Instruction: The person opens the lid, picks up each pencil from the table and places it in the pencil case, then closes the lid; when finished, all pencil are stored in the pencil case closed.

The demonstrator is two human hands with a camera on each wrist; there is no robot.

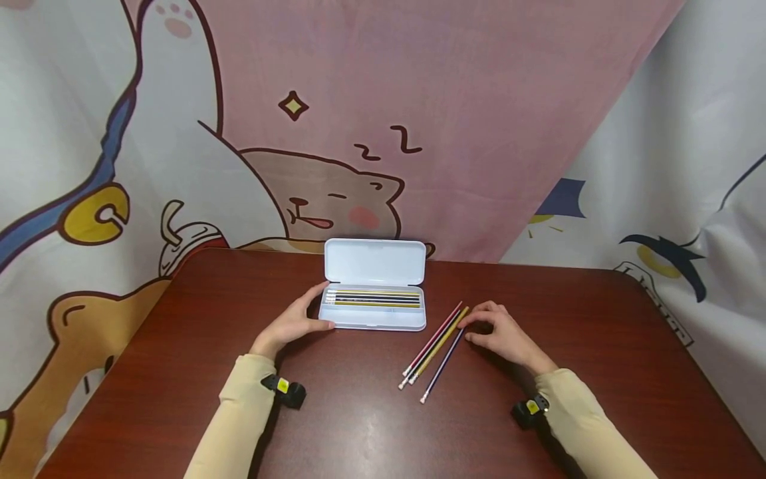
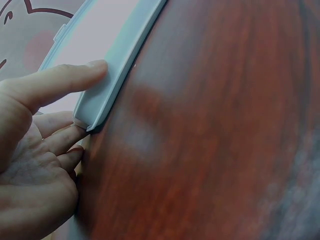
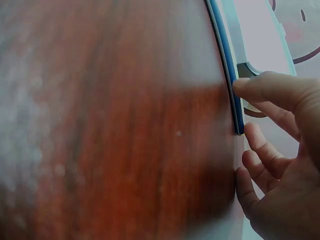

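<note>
The open, rectangular white plastic pencil case (image 1: 375,261) lies on the reddish-brown table (image 1: 359,412), with yellow-and-black pencils (image 1: 377,298) inside. The left hand (image 1: 293,324) grips the case's left end. Right of the case, the right hand (image 1: 499,334) pinches a slim dark-blue pencil (image 1: 443,365) beside red (image 1: 433,338), black and yellow pencils.

- A white rectangular plastic case (image 1: 371,320) sits near the far edge of the reddish-brown wood-grained table (image 1: 353,412), its lid behind its tray.
- Slim yellow-and-black striped pencils (image 1: 377,305) lie in the tray's rear part.
- The bare left hand (image 1: 294,323) is at the case's left end.
- Slim pink, black and yellow pencils (image 1: 439,344) lie right of the case, extending forward.
- A slim dark-blue pencil (image 1: 443,365) is right of these, its far end at the bare right hand (image 1: 501,337).
</note>
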